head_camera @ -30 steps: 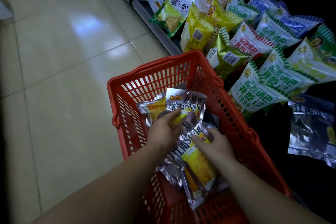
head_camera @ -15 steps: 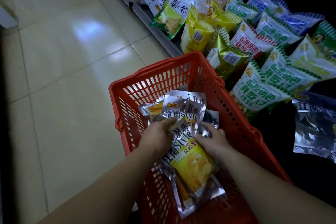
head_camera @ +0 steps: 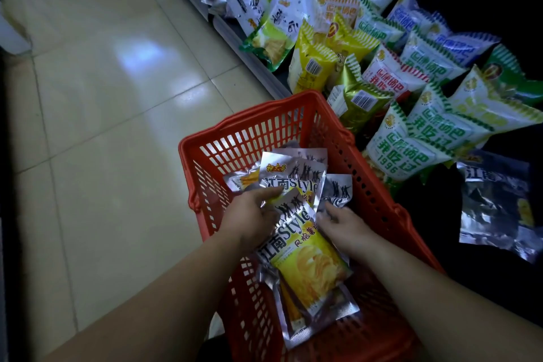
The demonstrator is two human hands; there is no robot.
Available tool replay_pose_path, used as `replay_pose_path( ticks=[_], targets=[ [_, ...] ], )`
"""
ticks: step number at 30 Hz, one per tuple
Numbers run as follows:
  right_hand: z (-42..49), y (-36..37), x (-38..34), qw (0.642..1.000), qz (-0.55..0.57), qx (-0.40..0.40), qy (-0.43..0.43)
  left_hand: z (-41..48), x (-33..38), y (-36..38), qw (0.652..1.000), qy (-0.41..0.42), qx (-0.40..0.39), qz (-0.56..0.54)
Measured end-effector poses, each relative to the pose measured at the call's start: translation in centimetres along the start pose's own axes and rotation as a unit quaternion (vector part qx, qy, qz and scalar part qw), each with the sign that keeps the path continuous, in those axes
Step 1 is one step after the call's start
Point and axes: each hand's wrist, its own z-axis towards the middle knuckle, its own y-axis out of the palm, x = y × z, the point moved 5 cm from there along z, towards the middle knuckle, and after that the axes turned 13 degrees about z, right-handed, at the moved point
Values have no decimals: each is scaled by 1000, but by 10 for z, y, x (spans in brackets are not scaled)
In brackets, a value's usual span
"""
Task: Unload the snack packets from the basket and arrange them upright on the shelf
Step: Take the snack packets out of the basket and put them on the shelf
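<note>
Grip: left hand [head_camera: 249, 216] holds top packet [head_camera: 308, 256] by its edge; right hand [head_camera: 342, 223] flanks it, closure unclear; long axis runs along basket [head_camera: 264, 116].

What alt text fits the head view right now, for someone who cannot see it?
The left hand and right hand grip the sides of silver-and-yellow snack packets lying in a red basket. To its right, green, yellow and white packets lean crowded on a dark shelf, one silver packet lying apart; pale floor tiles spread left.
</note>
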Motion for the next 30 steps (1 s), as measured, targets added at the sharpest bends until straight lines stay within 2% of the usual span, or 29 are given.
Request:
replay_pose_path(
  ticks=[11, 16, 19, 24, 30],
  targets=[
    [-122, -52, -68, 987, -89, 56, -119, -86, 84, -74, 993, 113, 12, 32],
    [-191, -86, -117, 978, -54, 148, -138, -137, 115, -105, 985, 156, 78, -8],
    [-234, -105, -129, 960, -32, 230, -159, -166, 145, -114, 976, 192, 95, -49],
    [-296, -150, -138, 932, -24, 305, -192, -194, 201, -113, 963, 237, 76, -107],
    [-361, -219, -99, 903, 0, 396, -170, -224, 281, -71, 937, 315, 32, -147]
  ],
)
